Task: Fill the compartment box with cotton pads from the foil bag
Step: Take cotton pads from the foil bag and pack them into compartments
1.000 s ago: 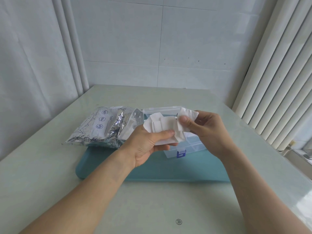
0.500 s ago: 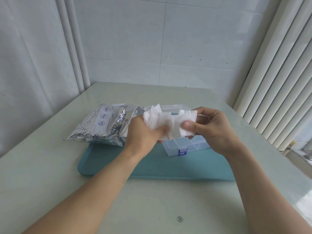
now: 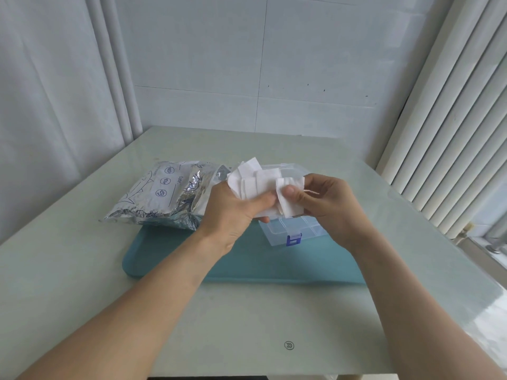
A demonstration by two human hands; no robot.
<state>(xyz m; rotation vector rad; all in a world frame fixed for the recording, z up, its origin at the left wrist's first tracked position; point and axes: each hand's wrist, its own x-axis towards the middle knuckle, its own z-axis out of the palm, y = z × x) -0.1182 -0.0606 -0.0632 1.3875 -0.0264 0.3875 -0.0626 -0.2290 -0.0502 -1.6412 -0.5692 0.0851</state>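
Left hand (image 3: 233, 212): gripped a bunch of pads (image 3: 256, 185).
Right hand (image 3: 326, 204): pinched one pad (image 3: 290, 197) above the box (image 3: 290, 231).

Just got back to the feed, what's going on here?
A person is sorting cotton pads. The left hand grips a bunch of them above the clear compartment box, and the right hand pinches one pad at the bunch's edge. The foil bag lies to the left, partly on the teal tray.
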